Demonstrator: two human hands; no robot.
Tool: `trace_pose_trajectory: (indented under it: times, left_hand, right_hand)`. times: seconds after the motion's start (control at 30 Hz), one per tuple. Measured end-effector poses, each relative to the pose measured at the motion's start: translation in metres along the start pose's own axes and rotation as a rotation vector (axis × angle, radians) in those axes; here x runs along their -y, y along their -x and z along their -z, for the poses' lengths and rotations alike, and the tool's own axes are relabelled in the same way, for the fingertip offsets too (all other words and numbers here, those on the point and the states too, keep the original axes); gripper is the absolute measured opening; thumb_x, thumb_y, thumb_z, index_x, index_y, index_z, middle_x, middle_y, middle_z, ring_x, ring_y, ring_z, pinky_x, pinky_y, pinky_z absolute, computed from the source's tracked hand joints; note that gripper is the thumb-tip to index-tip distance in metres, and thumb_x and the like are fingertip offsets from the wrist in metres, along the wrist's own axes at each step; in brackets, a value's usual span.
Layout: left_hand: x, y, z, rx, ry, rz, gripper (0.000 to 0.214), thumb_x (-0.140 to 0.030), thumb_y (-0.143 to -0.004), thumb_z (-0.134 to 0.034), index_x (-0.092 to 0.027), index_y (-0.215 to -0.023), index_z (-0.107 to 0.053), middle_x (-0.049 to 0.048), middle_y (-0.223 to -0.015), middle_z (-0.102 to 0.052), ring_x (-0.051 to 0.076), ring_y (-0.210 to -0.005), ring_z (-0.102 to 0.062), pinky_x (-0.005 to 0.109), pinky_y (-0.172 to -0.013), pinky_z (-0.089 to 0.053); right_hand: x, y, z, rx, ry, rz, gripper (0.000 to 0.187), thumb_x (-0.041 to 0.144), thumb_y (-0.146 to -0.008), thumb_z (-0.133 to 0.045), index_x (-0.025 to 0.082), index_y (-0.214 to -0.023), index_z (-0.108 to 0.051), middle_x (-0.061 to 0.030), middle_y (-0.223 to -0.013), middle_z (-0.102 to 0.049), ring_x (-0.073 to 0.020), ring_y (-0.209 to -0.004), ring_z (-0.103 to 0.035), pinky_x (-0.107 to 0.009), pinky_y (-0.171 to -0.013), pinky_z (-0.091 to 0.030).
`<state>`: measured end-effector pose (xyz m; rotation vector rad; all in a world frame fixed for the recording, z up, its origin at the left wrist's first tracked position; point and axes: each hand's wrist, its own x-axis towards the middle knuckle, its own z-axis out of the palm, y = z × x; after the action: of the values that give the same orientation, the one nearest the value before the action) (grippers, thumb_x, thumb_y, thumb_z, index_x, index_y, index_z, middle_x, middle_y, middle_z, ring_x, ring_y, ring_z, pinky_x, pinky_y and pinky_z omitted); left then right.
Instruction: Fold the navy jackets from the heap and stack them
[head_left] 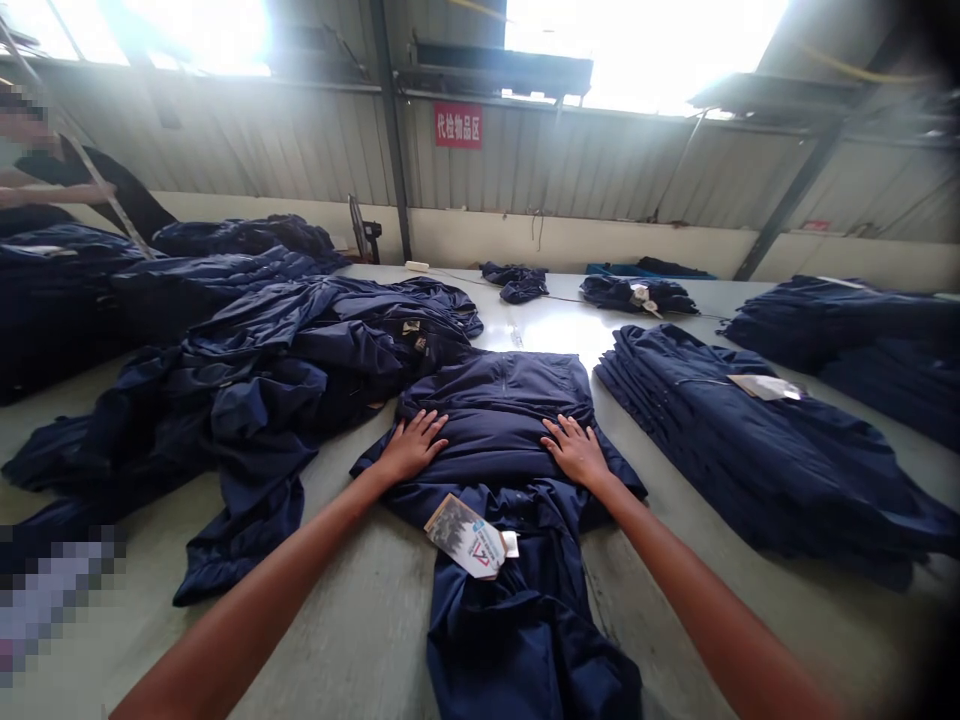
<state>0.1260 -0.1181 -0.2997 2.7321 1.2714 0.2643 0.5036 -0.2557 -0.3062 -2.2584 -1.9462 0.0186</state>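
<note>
- The lower end of the navy jacket (pixel 525 640) runs off the bottom edge of the view.
- The left forearm (pixel 255 610) and right forearm (pixel 720 610) are cut off there too.
- The printing on the hang tag (pixel 469 537) is too small to read, as is the white label (pixel 765 387).
- A co-worker (pixel 75 170) at upper left is cut off by the left edge and blurred at the head.
- A pale patch (pixel 45 600) in the lower left corner is pixelated, so what it is cannot be told.
- The dark garment pile (pixel 885 340) at right runs past the right edge.
</note>
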Motion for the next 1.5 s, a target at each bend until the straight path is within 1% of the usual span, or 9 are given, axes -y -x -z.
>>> trace_pose_trajectory:
  times: [0.23,0.43,0.5,0.57,0.7,0.83,1.17,1.37,1.5]
  left_hand:
    - [-0.039,0.004,-0.009,0.010,-0.020,-0.005,0.060,-0.053,-0.109,-0.037,-0.033,-0.166,-0.033,0.0082,-0.174,-0.029,0.032,-0.162,-0.017,0.063,-0.126,-0.019]
    - [-0.053,-0.010,0.028,0.254,-0.106,0.005,0.074,-0.057,-0.106,-0.043,-0.024,-0.169,-0.025,0.0135,-0.174,-0.024,0.038,-0.161,-0.017,0.066,-0.125,-0.019]
    - [-0.066,-0.017,0.037,0.193,-0.129,-0.039,0.074,-0.055,-0.104,-0.048,-0.022,-0.168,-0.030,0.0150,-0.172,-0.029,0.039,-0.160,-0.021,0.067,-0.126,-0.014]
    - [-0.083,-0.018,0.035,0.033,-0.133,-0.072,0.067,-0.053,-0.107,-0.043,-0.023,-0.166,-0.034,0.0135,-0.172,-0.031,0.037,-0.161,-0.019,0.068,-0.127,-0.009]
    - [-0.103,-0.005,0.002,-0.039,-0.090,-0.073,0.062,-0.055,-0.109,-0.034,-0.029,-0.165,-0.037,0.0085,-0.172,-0.033,0.035,-0.161,-0.022,0.070,-0.126,-0.011]
    - [-0.098,-0.003,-0.019,-0.037,-0.065,-0.073,0.062,-0.058,-0.108,-0.035,-0.032,-0.165,-0.037,0.0065,-0.171,-0.036,0.033,-0.161,-0.023,0.067,-0.128,-0.013]
    - [-0.075,-0.062,-0.021,-0.044,-0.045,-0.054,0.060,-0.056,-0.108,-0.039,-0.030,-0.162,-0.043,0.0087,-0.169,-0.039,0.034,-0.160,-0.025,0.068,-0.127,-0.012]
    - [-0.073,-0.058,-0.023,-0.131,0.045,-0.096,0.052,-0.048,-0.108,-0.044,-0.024,-0.153,-0.054,0.0125,-0.162,-0.048,0.037,-0.157,-0.031,0.069,-0.126,-0.015]
    - [-0.074,-0.055,-0.008,-0.324,0.196,-0.167,0.036,-0.035,-0.109,-0.042,-0.022,-0.131,-0.067,0.0112,-0.141,-0.065,0.031,-0.144,-0.049,0.063,-0.126,-0.020]
  right_hand:
    - [-0.026,0.026,-0.001,-0.008,0.020,-0.039,0.056,0.053,-0.111,-0.027,0.038,-0.163,-0.039,-0.0063,-0.172,-0.033,-0.0281,-0.159,-0.026,-0.060,-0.126,-0.022]
    - [-0.018,0.013,0.029,0.160,0.076,-0.041,0.056,0.045,-0.108,-0.038,0.031,-0.162,-0.042,-0.0100,-0.171,-0.034,-0.0335,-0.159,-0.027,-0.064,-0.124,-0.023]
    - [-0.003,0.006,0.039,0.175,0.116,-0.044,0.056,0.037,-0.106,-0.041,0.026,-0.161,-0.045,-0.0137,-0.171,-0.033,-0.0363,-0.159,-0.026,-0.067,-0.124,-0.018]
    - [0.018,0.002,0.041,0.062,0.124,-0.026,0.057,0.035,-0.107,-0.038,0.024,-0.163,-0.042,-0.0141,-0.174,-0.027,-0.0356,-0.161,-0.020,-0.065,-0.126,-0.012]
    - [0.049,0.007,0.016,-0.035,0.038,0.032,0.059,0.054,-0.110,-0.031,0.031,-0.165,-0.037,-0.0104,-0.173,-0.029,-0.0342,-0.160,-0.024,-0.064,-0.126,-0.016]
    - [0.046,0.008,-0.006,-0.004,0.004,0.048,0.061,0.060,-0.109,-0.030,0.033,-0.164,-0.038,-0.0098,-0.173,-0.031,-0.0336,-0.159,-0.026,-0.064,-0.126,-0.015]
    - [0.028,-0.053,-0.008,-0.017,-0.045,0.060,0.059,0.058,-0.109,-0.035,0.032,-0.161,-0.045,-0.0104,-0.171,-0.035,-0.0334,-0.159,-0.028,-0.064,-0.127,-0.016]
    - [0.020,-0.053,-0.013,-0.145,-0.124,0.106,0.048,0.042,-0.111,-0.034,0.027,-0.149,-0.059,-0.0111,-0.163,-0.047,-0.0326,-0.151,-0.041,-0.064,-0.124,-0.024]
    - [0.023,-0.050,-0.005,-0.306,-0.193,0.175,0.039,0.034,-0.108,-0.042,0.022,-0.132,-0.070,-0.0133,-0.144,-0.062,-0.0296,-0.133,-0.055,-0.054,-0.120,-0.033]
